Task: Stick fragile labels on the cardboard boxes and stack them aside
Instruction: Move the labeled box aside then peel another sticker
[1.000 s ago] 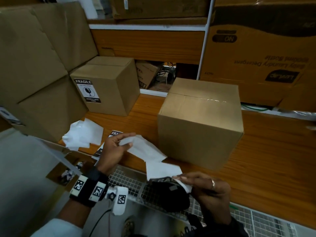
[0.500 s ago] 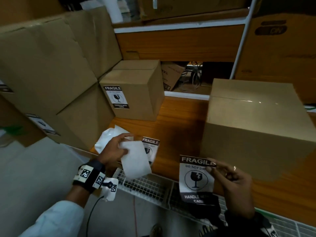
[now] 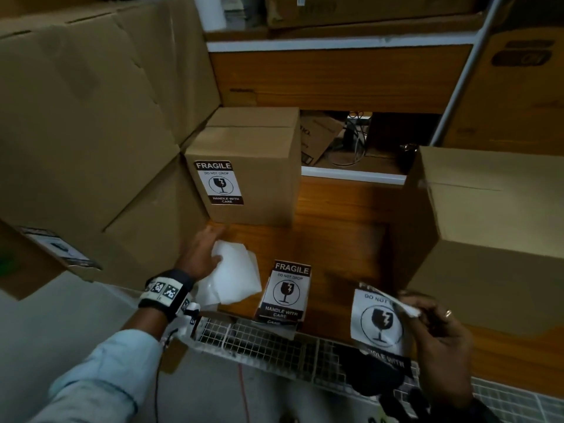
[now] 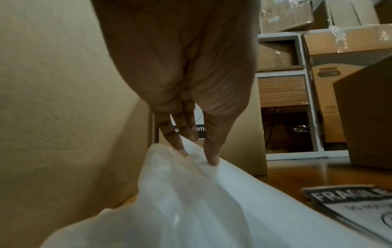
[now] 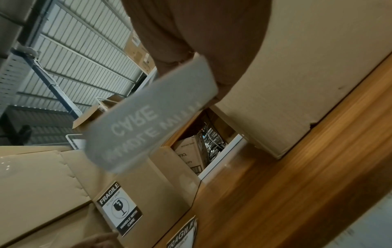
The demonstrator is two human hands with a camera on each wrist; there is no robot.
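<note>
Peeled fragile label [image 3: 380, 323] is pinched at its upper right corner by the right hand [image 3: 439, 340], hanging w/ its long axis roughly vertical, printed side toward the person, low over the bench [image 3: 341, 215] front edge. Unlabelled box [image 3: 488, 227] sits just behind and to the right of that hand, plain front face toward it. So the right hand is clearly nearer; prob. the next move is a short push forward and right onto that face.

Left hand [image 3: 200, 254] lies w/ fingers straight, resting on white backing sheets [image 3: 232, 276] at the bench's left, holding nothing. Label stack [image 3: 285, 293] lies between the hands. Labelled box [image 3: 244, 169] stands at back left, beside the big box stack [image 3: 85, 132].
</note>
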